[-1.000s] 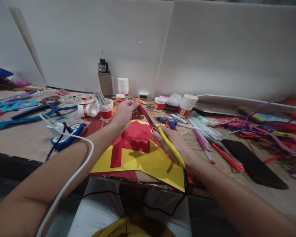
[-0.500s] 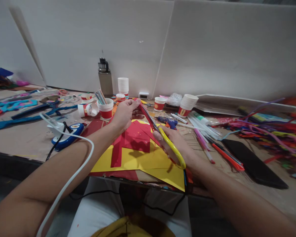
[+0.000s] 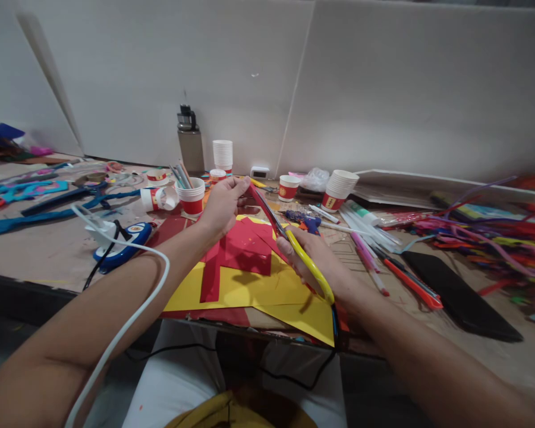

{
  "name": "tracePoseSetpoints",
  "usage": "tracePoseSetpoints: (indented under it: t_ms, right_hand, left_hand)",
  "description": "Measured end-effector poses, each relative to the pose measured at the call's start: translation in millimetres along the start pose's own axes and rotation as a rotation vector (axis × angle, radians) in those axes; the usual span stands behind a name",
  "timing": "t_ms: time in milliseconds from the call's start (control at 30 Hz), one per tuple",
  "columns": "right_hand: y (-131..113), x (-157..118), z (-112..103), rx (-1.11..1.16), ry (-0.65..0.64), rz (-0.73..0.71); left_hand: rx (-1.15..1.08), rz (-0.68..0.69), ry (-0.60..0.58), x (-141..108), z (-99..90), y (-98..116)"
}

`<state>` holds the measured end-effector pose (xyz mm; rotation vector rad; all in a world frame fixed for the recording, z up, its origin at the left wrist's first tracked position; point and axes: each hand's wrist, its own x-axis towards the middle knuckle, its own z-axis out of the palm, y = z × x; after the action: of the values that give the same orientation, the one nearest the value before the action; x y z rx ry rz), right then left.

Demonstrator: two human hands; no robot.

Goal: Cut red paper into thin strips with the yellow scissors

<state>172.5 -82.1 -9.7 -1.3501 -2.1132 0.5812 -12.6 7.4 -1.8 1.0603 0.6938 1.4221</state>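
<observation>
My right hand [image 3: 310,255] is closed around the yellow handle of a pair of scissors [image 3: 307,261], whose blades point up and to the left. Along the blades runs a narrow red paper strip [image 3: 259,199]. The fingers of my left hand [image 3: 225,205] pinch its far end. Below both hands, red paper pieces [image 3: 249,249] lie on yellow paper sheets [image 3: 245,288] at the table's front edge. How far the blades are apart is hard to make out.
Paper cups [image 3: 191,196] stand behind my hands, one holding pencils. A bottle [image 3: 189,139] is near the wall. On the right lie a red utility knife [image 3: 412,282], a black phone-like slab [image 3: 461,295] and colourful pipe cleaners [image 3: 508,244]. A white cable [image 3: 160,279] crosses my left arm.
Almost nothing differs. My left fingers and the strip's end have shifted very slightly, while the scissors stay at about the same place.
</observation>
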Motion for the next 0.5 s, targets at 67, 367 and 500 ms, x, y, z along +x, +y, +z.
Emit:
tracePoseSetpoints:
  t_ms: [67, 367, 500]
  right_hand:
    - [-0.7, -0.4, -0.5, 0.008, -0.014, 0.004]
    - [-2.5, -1.9, -0.1, 0.034, -0.002, 0.026]
    - [-0.7, -2.3, 2.4, 0.063, 0.012, 0.041]
  left_hand:
    - [0.001, -0.001, -0.014, -0.8, 0.6, -0.7]
    - [-0.003, 0.012, -0.039, 1.3, -0.7, -3.5]
    - [0.005, 0.002, -0.035, 0.8, -0.8, -2.9]
